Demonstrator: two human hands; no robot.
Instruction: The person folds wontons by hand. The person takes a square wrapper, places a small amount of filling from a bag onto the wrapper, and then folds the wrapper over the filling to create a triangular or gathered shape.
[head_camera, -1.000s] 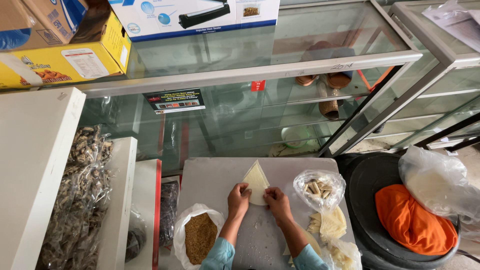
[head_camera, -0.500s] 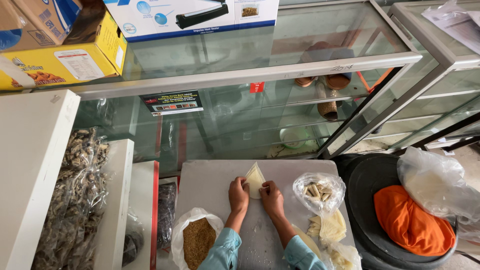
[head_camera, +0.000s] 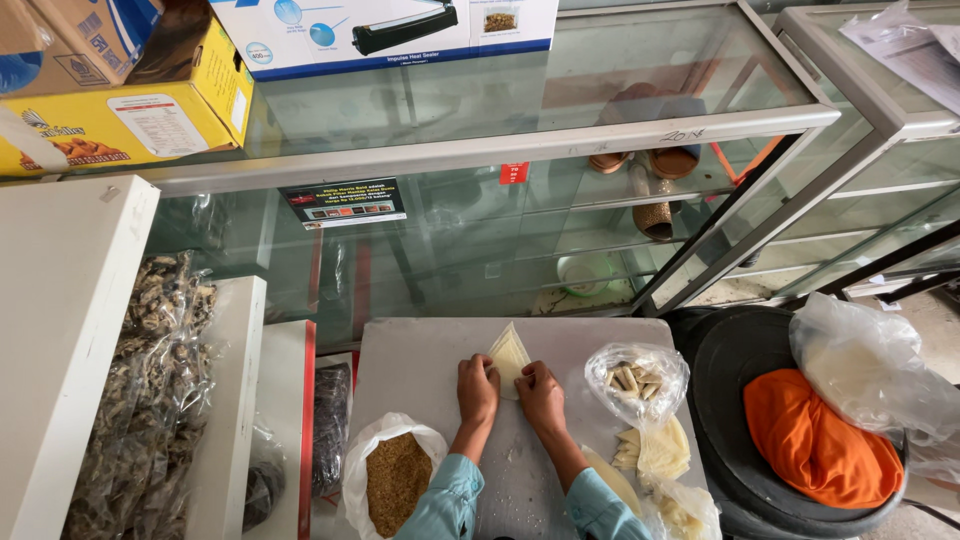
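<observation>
On a small grey table (head_camera: 420, 360) my left hand (head_camera: 478, 388) and my right hand (head_camera: 541, 396) press side by side on a pale yellow triangular sheet (head_camera: 508, 352). Its pointed end sticks out beyond my fingers toward the glass counter. Both hands have fingers curled down on the sheet's near part. Light teal sleeves cover my forearms.
A clear bag of brown grains (head_camera: 396, 482) sits at the table's near left. A bag of pale chunks (head_camera: 635, 380) and stacked pale sheets (head_camera: 660, 450) lie to the right. A black tub with orange cloth (head_camera: 815, 440) stands further right. A glass counter (head_camera: 500, 150) rises ahead, white shelves with dried goods (head_camera: 150, 400) at left.
The view has shifted slightly. My hands have closed in over the sheet, covering more of it, and less of the triangle shows than one second ago.
</observation>
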